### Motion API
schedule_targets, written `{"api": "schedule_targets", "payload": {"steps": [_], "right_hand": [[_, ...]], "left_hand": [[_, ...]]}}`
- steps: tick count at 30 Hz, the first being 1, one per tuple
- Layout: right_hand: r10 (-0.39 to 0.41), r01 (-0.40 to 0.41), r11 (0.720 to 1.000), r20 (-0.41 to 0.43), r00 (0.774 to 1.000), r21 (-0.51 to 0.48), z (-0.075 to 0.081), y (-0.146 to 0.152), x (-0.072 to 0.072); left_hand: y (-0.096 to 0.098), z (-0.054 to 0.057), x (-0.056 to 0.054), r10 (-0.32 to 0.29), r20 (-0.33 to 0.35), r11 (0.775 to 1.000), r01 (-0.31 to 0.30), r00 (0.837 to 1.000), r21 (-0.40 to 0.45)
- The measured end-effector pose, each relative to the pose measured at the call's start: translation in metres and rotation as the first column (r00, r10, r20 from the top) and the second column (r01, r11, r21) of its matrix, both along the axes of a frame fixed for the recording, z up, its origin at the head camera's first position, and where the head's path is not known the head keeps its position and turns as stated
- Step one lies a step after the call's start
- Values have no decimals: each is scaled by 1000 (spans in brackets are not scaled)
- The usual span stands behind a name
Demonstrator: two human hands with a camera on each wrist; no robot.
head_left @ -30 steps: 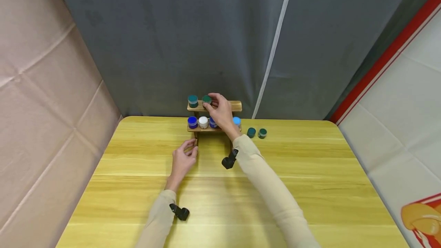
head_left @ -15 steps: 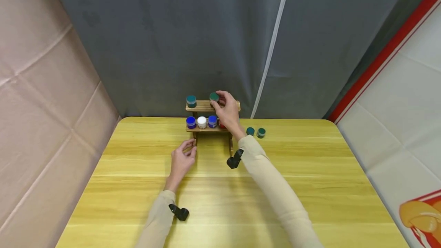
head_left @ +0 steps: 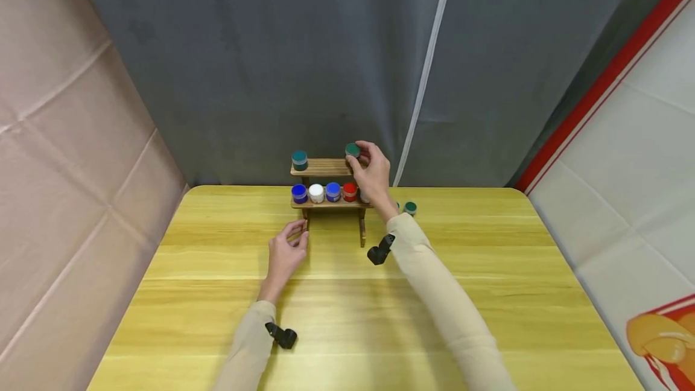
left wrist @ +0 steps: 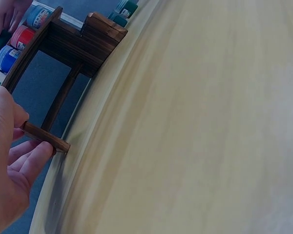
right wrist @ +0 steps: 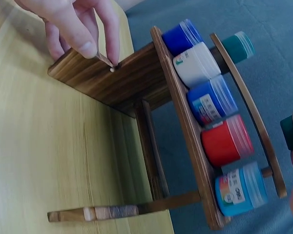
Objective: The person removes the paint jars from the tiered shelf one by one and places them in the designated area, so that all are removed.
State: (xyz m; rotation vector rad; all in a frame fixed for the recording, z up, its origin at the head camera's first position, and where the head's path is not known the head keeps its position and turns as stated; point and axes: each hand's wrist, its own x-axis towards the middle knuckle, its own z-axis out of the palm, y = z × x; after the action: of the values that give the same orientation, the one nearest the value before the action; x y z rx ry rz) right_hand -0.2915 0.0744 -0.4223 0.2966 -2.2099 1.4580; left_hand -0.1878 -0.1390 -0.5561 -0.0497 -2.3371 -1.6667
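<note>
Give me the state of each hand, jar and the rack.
Rack, standing upright
Left hand, pinching its leg
Right hand, holding green jar
Green jar, held upright
Teal jar, upright on top shelf
Lower-shelf jars, all five upright, lidded
Table jars, both upright

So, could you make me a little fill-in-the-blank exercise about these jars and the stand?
1. While the left hand grips the wooden stand, the right hand holds a small jar coloured ____.
2. The jars on the lower shelf number ____.
3. Both neighbours of the white jar there are ____.
4. The neighbour of the light blue jar there is ____.
Missing words: green; five; blue; red.
</note>
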Motion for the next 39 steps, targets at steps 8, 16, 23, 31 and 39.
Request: {"api": "schedule_targets", "payload": {"steps": [8, 16, 23, 31, 39], "right_hand": [[-49, 49, 999, -11, 999, 9, -2, 12, -3], [-75, 75, 997, -38, 996, 1, -1, 28, -2], [-99, 99, 995, -43, 994, 8, -2, 43, -1], [-143, 143, 990, -33, 989, -2, -7, 60, -1], [-190, 190, 982, 5, 982, 3, -8, 78, -2]], "left_hand": [[-3, -1, 0, 3, 7, 1000, -3, 1000, 10], [-2, -2, -2, 5, 0, 1000, -5, 1000, 14], [-1, -1, -3, 11, 1, 1000, -11, 1000, 12], [-1, -2, -5, 6, -3, 1000, -6, 1000, 8], [-2, -4, -7, 16, -13, 1000, -16, 1000, 13]]}}
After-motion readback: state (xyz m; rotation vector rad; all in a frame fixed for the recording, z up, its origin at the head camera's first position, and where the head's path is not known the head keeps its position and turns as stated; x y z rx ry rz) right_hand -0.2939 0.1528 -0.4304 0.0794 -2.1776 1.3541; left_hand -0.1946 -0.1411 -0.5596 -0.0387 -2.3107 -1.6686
